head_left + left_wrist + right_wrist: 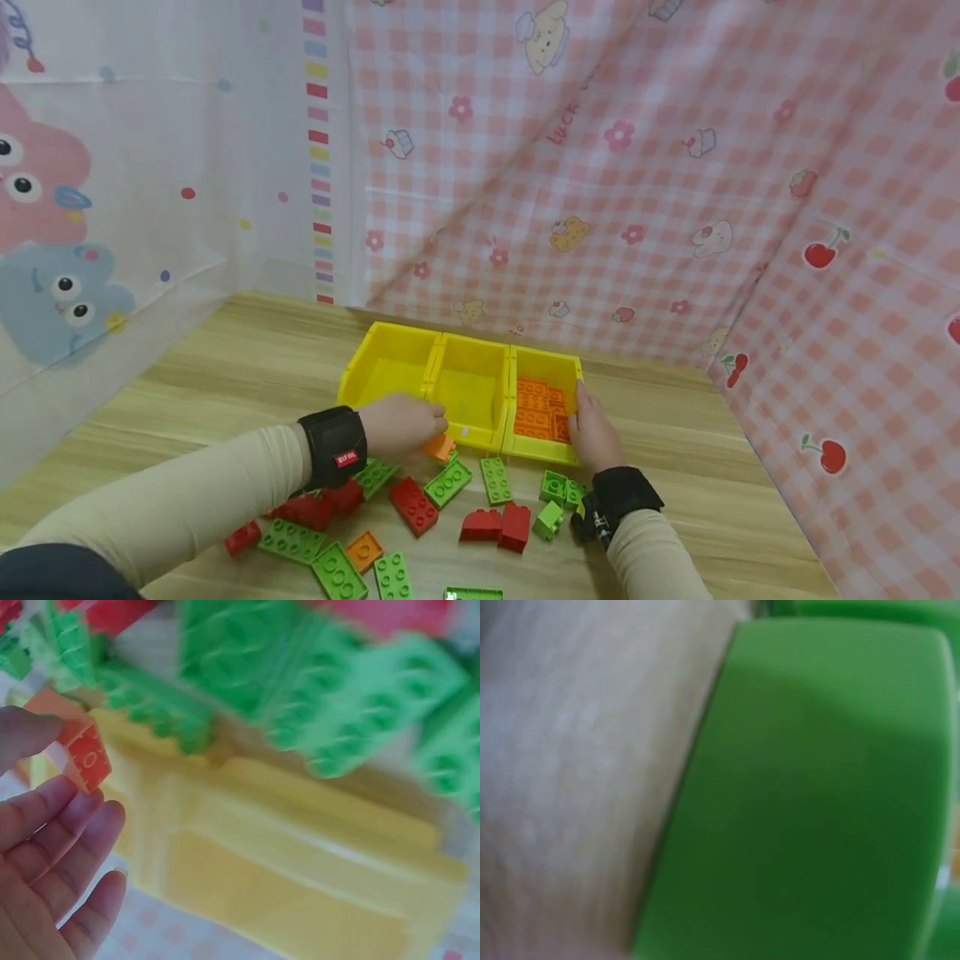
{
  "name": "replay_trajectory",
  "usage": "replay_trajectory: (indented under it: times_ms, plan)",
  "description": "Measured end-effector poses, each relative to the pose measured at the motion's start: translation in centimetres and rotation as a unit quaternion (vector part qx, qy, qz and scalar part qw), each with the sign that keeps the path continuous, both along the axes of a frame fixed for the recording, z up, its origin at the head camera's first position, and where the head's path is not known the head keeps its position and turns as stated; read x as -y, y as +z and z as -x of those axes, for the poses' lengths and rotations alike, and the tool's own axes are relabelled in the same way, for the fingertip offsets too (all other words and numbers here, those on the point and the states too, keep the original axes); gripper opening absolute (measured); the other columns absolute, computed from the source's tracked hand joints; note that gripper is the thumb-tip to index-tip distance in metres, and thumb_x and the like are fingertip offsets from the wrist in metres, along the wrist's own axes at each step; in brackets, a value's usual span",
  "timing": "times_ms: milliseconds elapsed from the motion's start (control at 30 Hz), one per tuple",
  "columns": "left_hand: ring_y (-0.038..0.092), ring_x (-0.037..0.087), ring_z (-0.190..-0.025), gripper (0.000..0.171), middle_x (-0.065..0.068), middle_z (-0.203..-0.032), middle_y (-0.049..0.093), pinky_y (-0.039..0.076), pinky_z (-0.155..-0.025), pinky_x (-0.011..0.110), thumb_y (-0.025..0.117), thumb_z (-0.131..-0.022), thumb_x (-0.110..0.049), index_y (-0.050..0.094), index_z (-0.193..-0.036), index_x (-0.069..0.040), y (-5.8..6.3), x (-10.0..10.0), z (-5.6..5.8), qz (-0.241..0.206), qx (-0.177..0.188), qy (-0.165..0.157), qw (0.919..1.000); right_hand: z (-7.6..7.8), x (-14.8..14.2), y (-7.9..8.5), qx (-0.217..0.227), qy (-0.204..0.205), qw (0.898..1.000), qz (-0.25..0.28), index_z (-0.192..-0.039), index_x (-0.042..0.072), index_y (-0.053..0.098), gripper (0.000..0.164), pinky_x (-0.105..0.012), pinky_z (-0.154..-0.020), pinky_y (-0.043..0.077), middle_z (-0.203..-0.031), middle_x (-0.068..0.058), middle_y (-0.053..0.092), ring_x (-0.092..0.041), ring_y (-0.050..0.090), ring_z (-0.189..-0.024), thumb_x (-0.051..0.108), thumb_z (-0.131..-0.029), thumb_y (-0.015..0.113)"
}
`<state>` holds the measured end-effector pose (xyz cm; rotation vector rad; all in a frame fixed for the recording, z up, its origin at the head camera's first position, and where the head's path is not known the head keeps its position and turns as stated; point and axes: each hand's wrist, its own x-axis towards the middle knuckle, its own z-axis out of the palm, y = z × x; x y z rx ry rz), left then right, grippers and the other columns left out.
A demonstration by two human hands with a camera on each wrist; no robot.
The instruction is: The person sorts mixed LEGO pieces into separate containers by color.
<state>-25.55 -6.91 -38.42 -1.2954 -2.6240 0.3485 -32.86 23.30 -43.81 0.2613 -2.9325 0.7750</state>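
Note:
My left hand pinches an orange toy brick between thumb and fingertips, its hollow underside showing in the left wrist view. The brick is by the front edge of a yellow three-compartment bin. Several orange bricks lie in the bin's right compartment; the middle and left compartments show bare floors, the left one partly hidden by my hand. My right hand holds the bin's right side wall, fingers along the outside and thumb at the rim. A green brick fills much of the right wrist view, out of focus.
Loose green bricks, red bricks and an orange brick are scattered on the wooden table before the bin. Some lie beneath my left forearm. A small green brick sits beside my right wrist. Patterned cloth hangs behind.

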Motion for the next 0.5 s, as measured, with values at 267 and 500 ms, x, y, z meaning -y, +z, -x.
replay_trajectory:
  times_ms: [267,500]
  plan:
    - [0.044,0.006,-0.06,0.019,-0.005,-0.078,0.05,0.037,-0.051,0.02,0.067,-0.083,-0.033,0.064,-0.089,-0.016,1.7,-5.7,1.2,-0.033,-0.036,-0.024,0.9985,0.2,-0.3,-0.2,-0.003,-0.008,1.0,0.007,-0.148,0.002,0.017,0.059,-0.049,-0.101,0.03,-0.14,-0.023,0.036,-0.035,0.039,-0.126,0.007,-0.096,0.044]
    - [0.054,0.009,-0.069,0.021,-0.005,-0.081,0.057,0.042,-0.057,0.021,0.065,-0.083,-0.036,0.066,-0.091,-0.017,1.4,-10.1,3.4,-0.052,-0.094,-0.015,0.9941,0.1,-0.3,0.1,-0.003,0.001,1.0,0.02,-0.148,0.002,0.018,0.059,-0.049,-0.102,0.029,-0.14,-0.022,0.037,-0.034,0.038,-0.127,0.009,-0.096,0.044]
